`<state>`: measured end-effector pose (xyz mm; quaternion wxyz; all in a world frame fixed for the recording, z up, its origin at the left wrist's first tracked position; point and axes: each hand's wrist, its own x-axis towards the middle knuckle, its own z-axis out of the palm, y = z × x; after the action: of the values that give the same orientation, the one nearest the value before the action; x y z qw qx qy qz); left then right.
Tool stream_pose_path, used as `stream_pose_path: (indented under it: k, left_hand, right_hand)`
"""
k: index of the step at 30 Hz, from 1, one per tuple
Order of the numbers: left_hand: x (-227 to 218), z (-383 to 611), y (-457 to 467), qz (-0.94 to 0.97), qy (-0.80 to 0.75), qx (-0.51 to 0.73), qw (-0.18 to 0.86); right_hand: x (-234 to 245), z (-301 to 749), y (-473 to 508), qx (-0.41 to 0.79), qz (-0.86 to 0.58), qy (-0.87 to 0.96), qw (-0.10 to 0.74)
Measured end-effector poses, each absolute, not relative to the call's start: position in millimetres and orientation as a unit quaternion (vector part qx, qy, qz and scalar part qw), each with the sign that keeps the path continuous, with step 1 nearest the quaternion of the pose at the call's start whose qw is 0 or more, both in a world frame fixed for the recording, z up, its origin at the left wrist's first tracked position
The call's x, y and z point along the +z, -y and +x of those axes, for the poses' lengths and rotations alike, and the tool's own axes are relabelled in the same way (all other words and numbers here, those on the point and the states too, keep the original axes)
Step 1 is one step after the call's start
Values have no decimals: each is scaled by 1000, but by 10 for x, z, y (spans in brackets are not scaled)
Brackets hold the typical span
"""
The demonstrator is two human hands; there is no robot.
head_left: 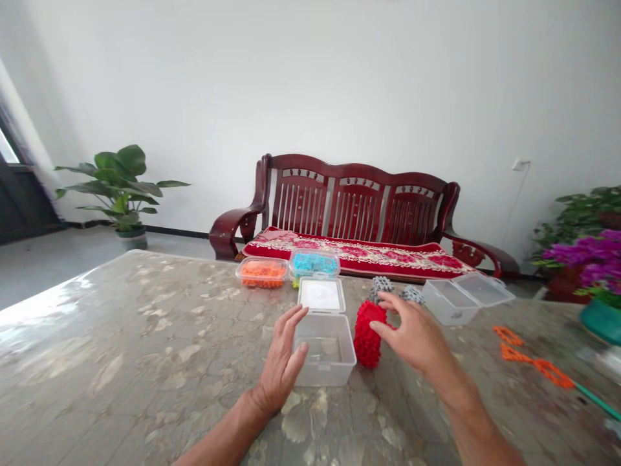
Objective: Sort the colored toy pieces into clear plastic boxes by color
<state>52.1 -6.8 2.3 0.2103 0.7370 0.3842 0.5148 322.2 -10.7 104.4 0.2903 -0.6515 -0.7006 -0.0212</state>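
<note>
A clear plastic box (pixel 325 375) stands on the table in front of me, its hinged lid (pixel 321 294) tipped back. Along the box's left wall rests my left hand (pixel 283 358), fingers stretched and thumb apart near the rim. Right of the box is a tall red stack of studded plastic pieces (pixel 367 336). My right hand (pixel 417 330) is at its upper right side, thumb and fingers spread apart, not closed round it. Whether the fingertips touch the stack I cannot tell. Behind that hand, partly hidden, lie grey studded pieces (pixel 381 288).
Clear containers of orange pieces (pixel 262 275) and blue pieces (pixel 315 264) stand at the table's far edge. To the right are another lidded clear box (pixel 449 304), joined orange pieces (pixel 553 373) and a purple-flowered pot (pixel 601 320). A wooden bench (pixel 356 200) stands behind the table.
</note>
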Motion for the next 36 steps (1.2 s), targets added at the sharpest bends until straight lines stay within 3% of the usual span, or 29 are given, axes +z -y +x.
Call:
stream_pose_path:
  k: [8,12,17,25,30,33,36]
  left_hand:
    - [38,523,62,735,-379,518,220]
    - [14,523,48,730,-369,526,232]
    - [-14,528,45,708,-370,547,252]
    - [-24,550,34,699,-364,561,251]
    - [-22,552,30,701,-357,566,248]
    - [-26,550,31,703,-355,565,246]
    - [-38,549,28,702,-359,563,248]
  right_hand:
    - [1046,3248,113,-61,-646,691,320]
    - [1105,3143,211,9,-611,697,377]
    - [1085,2752,251,98,-544,777,300]
    - [1012,2305,51,40,-502,847,172]
    - [1005,2341,76,5,-468,858,212]
    - [1046,2502,112,-37,-515,819,252]
    - [1109,2684,137,-91,-580,775,234]
